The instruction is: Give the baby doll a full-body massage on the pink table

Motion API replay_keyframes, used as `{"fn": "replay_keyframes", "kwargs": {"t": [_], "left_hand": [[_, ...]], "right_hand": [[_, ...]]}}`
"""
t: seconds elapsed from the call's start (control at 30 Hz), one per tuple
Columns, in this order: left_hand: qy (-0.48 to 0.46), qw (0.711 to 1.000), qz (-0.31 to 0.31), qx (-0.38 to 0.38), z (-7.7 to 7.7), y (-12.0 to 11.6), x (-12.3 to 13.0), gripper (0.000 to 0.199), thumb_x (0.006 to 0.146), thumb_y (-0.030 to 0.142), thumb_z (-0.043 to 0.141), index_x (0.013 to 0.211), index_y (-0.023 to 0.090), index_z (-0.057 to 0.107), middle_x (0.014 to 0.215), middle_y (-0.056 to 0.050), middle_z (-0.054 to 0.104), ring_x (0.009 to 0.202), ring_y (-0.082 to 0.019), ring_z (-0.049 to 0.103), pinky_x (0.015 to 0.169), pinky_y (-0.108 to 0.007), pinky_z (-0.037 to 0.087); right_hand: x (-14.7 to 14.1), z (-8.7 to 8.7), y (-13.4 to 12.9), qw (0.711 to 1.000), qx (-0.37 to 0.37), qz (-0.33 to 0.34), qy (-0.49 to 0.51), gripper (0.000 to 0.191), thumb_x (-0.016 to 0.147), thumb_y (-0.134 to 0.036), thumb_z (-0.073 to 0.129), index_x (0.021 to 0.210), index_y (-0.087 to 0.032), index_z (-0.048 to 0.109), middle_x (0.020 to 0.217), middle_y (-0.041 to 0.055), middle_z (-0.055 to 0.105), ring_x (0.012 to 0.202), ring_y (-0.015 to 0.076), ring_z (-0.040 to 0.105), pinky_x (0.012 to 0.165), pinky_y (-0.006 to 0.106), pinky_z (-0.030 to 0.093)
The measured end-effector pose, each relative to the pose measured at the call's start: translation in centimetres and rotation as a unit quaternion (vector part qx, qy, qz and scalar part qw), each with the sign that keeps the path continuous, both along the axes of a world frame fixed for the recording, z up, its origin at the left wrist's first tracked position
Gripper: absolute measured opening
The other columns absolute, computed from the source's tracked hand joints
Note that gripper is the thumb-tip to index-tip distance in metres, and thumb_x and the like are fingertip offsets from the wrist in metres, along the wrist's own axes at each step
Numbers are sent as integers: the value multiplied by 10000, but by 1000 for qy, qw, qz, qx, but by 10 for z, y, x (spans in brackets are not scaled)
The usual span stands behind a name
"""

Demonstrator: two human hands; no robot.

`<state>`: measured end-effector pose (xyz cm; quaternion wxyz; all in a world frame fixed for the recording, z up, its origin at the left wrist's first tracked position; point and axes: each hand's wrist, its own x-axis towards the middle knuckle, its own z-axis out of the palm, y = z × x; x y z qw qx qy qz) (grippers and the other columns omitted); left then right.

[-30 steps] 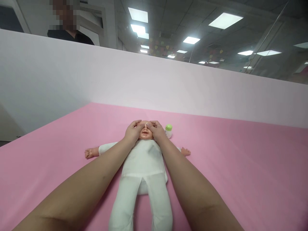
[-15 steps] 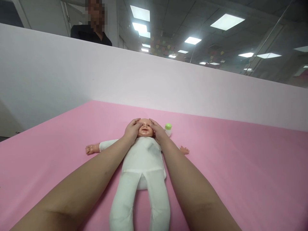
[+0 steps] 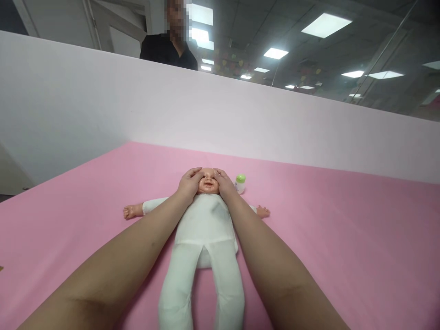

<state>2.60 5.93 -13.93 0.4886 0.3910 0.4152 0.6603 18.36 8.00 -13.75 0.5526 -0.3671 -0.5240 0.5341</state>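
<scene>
A baby doll (image 3: 205,220) with a soft white cloth body lies face up, its arms stretched out to the sides and its legs toward me. My left hand (image 3: 190,185) cups the left side of its head (image 3: 208,184), thumb near the eye. On the opposite side my right hand (image 3: 225,185) mirrors it, its fingers curved along the temple and the upper face. Both palms press against the head; some of the fingers are hidden around it. Just beyond my right hand stands a small white jar with a green lid (image 3: 240,184).
Pink sheeting (image 3: 326,238) covers the surface under the doll. A white partition (image 3: 240,123) rises along the far side. Behind it a person in a dark top (image 3: 168,51) stands at the upper left. A small brownish object (image 3: 1,268) shows at the left edge.
Both hands stay on the doll's head, the right one shifted slightly over the temple. More of the jar shows. The person behind the partition has moved to the right.
</scene>
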Motion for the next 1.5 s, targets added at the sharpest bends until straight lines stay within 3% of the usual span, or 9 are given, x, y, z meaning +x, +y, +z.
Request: {"fn": "replay_keyframes", "kwargs": {"t": [0.27,0.63,0.87,1.03,1.13,1.23,1.3,1.4,1.5], "left_hand": [[-19,1000,-13,7,-2,-2,-2,462,777,322,787,1224,224,723,1196,-102,744,1073,-284,726,980,-451,583],[38,999,-17,14,-4,-4,-5,649,712,423,900,1283,223,665,1253,-127,699,1035,-292,743,912,-455,611],[44,999,-9,12,0,-4,-4,561,786,462,845,1283,235,716,1199,-104,753,1121,-307,725,1011,-461,583],[17,994,-109,4,4,-12,-17,678,813,459,848,1432,257,661,1440,-119,665,1295,-320,652,1123,-467,520],[26,980,-199,10,7,-20,-27,931,758,380,908,1589,295,497,1566,-121,558,1353,-330,615,1143,-458,506],[74,969,-237,11,8,-24,-32,1187,677,303,965,1674,332,323,1630,-119,480,1373,-341,596,1131,-447,516],[108,968,-226,21,8,-25,-34,1196,691,337,960,1685,326,294,1647,-114,457,1394,-338,575,1132,-440,511],[218,962,-149,71,8,-25,-35,1018,753,442,911,1633,291,424,1644,-99,465,1456,-335,506,1187,-443,445],[350,926,-54,134,8,-25,-34,807,816,511,837,1542,283,567,1621,-87,497,1497,-338,448,1237,-458,363]], "right_hand": [[5,-6,-1,993,-41,61,93,640,791,-416,807,1392,-287,625,1423,53,667,1288,280,642,1138,455,513],[0,6,-7,998,11,-7,-61,677,716,-528,877,1291,-249,653,1216,64,721,1073,264,710,988,436,577],[1,3,-2,996,31,-40,-74,477,903,-565,675,1254,-243,697,1298,71,725,1219,265,666,1109,434,507],[4,0,2,996,36,-37,-72,454,949,-551,592,1275,-252,697,1341,72,722,1208,258,686,1079,427,536],[8,-2,3,993,49,-56,-90,422,946,-562,598,1231,-276,717,1298,50,736,1205,254,675,1088,436,519],[12,-3,5,988,65,-87,-111,385,915,-578,646,1150,-285,730,1211,30,752,1192,259,657,1119,461,481],[13,-3,5,986,77,-95,-116,378,906,-568,663,1138,-277,727,1202,28,750,1191,256,651,1133,460,469],[16,-1,3,988,83,-65,-112,434,924,-574,645,1213,-258,718,1276,50,739,1205,245,666,1103,432,506],[23,1,-3,990,77,-19,-117,603,861,-595,751,1353,-252,680,1435,75,671,1309,261,633,1130,434,498]]}}
